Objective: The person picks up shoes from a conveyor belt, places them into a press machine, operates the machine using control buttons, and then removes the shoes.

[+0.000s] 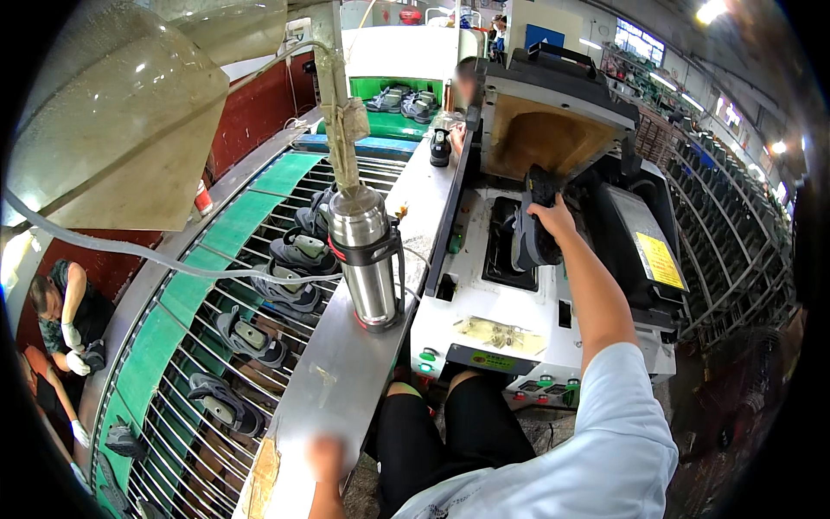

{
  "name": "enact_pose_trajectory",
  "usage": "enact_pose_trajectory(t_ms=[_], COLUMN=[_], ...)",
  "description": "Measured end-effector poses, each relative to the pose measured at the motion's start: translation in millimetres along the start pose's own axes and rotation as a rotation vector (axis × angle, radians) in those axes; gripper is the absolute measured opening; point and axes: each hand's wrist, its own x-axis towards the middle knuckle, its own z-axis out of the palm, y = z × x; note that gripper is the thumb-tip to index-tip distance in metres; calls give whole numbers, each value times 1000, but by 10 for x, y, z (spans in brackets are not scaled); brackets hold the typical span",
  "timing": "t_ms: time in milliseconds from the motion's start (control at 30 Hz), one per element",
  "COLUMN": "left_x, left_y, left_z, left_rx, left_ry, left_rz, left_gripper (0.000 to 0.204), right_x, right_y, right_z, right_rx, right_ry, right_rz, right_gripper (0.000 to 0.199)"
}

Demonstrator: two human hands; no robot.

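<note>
in the head view, right of centre, the right hand (553,216) was closed round a dark shoe (534,227) over the white press machine (484,320). the shoe looked light, its sole stiff, best gripped at the heel. at the lower edge, the blurred left hand (326,457) rested on the metal ledge (346,372); i couldn't tell its grip.

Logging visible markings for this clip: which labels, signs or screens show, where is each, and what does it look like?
Yellow label: rectangular, on the dark panel at the machine's right side, beside the right hand holding a dark shoe.
Green label: small strip on the white machine's front edge, above the buttons.
Blue sign: rectangular board on the far wall.
No screens in view.
</note>
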Motion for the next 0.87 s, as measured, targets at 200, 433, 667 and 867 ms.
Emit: enact_pose_trajectory(t_ms=[200, 433, 667, 867], left_x=[199, 429, 456, 834], left_y=[217, 251, 188, 539], left_z=[-228, -477, -169, 127], left_rx=[-628, -808, -465, -164], left_ry=[54, -136, 60, -55], left_rz=[-529, -774, -383, -143], left_gripper=[17, 20, 16, 29], right_x=[452, 292, -205, -990], right_y=[-90, -91, 237, 990], right_z=[582, 841, 859, 334], right_rx=[-378, -475, -475, -360], right_ry=[-142, -238, -149, -121], right_rz=[93, 139, -148, -548], right_gripper=[113, 108, 80, 70])
